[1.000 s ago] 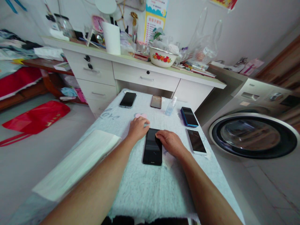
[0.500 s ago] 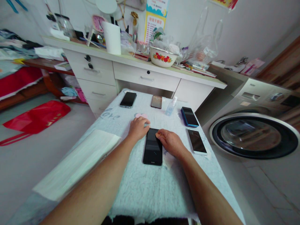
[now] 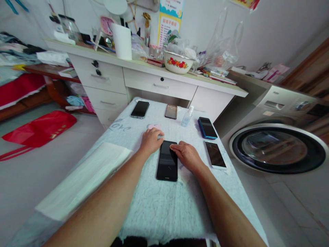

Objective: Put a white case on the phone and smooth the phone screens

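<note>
A black smartphone (image 3: 167,164) lies face up on the cloth-covered table, between my two hands. Curled at its upper left corner, my left hand (image 3: 151,139) closes on something small and greyish, too small to name. My right hand (image 3: 187,155) rests over the phone's right edge with its fingers pinched together on the upper screen. A tan bit shows at those fingertips, but I cannot make out what it is. Just beyond my left hand is a pink round patch (image 3: 154,127).
Around are a dark phone (image 3: 140,109), a phone case (image 3: 171,112), a clear spray bottle (image 3: 187,116), a blue-edged phone (image 3: 207,128) and a white phone (image 3: 216,155). A folded white cloth (image 3: 84,180) lies left. A desk (image 3: 159,80) stands behind, a washing machine (image 3: 277,137) at right.
My right fingertips have shifted very slightly on the screen, and less of the tan bit shows. The left hand and the phone stay in place.
</note>
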Demonstrator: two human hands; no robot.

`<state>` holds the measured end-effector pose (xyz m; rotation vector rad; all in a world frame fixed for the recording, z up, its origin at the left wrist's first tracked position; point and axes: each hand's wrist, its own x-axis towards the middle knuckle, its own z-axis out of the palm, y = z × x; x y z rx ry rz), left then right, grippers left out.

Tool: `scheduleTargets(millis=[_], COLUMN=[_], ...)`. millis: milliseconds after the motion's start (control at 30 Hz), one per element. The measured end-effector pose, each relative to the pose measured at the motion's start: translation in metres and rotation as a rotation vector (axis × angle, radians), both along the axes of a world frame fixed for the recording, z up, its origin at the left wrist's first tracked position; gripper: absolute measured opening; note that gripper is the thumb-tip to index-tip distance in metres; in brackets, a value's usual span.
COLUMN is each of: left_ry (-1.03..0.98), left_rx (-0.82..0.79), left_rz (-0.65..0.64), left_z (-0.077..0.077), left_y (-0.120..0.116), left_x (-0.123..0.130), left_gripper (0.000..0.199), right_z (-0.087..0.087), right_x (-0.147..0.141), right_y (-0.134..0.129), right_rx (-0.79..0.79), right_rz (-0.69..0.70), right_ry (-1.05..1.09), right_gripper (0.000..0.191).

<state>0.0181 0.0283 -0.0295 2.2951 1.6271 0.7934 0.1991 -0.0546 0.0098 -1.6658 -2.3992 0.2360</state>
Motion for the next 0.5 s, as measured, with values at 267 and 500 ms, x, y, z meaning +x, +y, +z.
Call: scheduleTargets(millis=[267, 500], left_ry=[0.008, -0.014], left_rx=[0.018, 0.0], left_rz=[-0.003, -0.008], left_z=[-0.0017, -0.0006], left_y=[0.0004, 0.0008], left_x=[-0.0002, -0.001], left_gripper=[0.019, 0.02], right_z=[0.0006, 0.0049], right_x=[-0.0008, 0.0008], right_y=[-0.0011, -0.0042], right_rx=[0.029, -0.01], right_rz=[-0.046, 0.1], right_ry=[-0.043, 0.027], right_gripper=[0.034, 0.031])
